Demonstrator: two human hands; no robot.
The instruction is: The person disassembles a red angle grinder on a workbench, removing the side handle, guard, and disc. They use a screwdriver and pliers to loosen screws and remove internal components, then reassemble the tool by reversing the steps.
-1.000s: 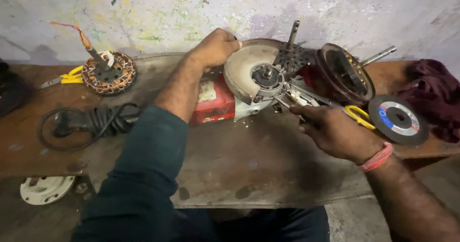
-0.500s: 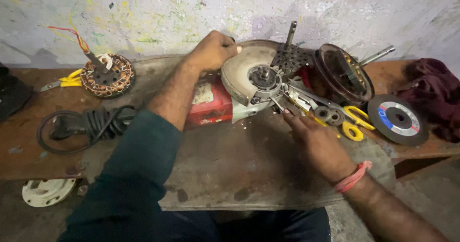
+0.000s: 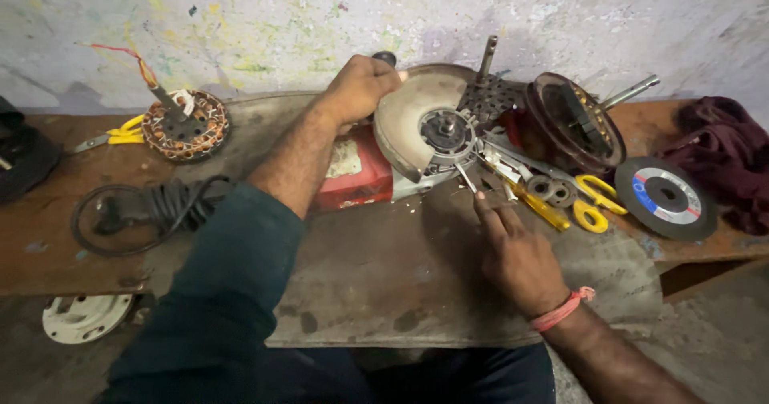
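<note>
Head view: angle grinder (image 3: 360, 172) with a red body lies on its side on the desk (image 3: 360, 292), its round grey guard (image 3: 404, 120) and central spindle facing the camera. A pale rectangular label sits on the red housing, beside the left forearm.

Left hand (image 3: 356, 88) rests at the top rear of the guard with its fingers closed around a dark knob-like part there. Right hand (image 3: 513, 248) lies on the desk just below and right of the guard; its fingers are extended and loosely open, gripping nothing, with the index fingertip beside a thin metal tool (image 3: 465, 176) that leans against the grinder head.

Right of the grinder:
- yellow-handled scissors (image 3: 593, 204) lie near small metal rings;
- a dark round housing (image 3: 577, 120) with a protruding shaft stands tilted;
- a cutting disc (image 3: 665, 197) with a blue, red and white round label lies flat, near a maroon cloth (image 3: 725, 152).

Left of the grinder:
- a wound motor stator (image 3: 186, 125) with red and orange leads sits by the wall;
- a coiled black cable (image 3: 136, 208) lies near the desk edge.
</note>
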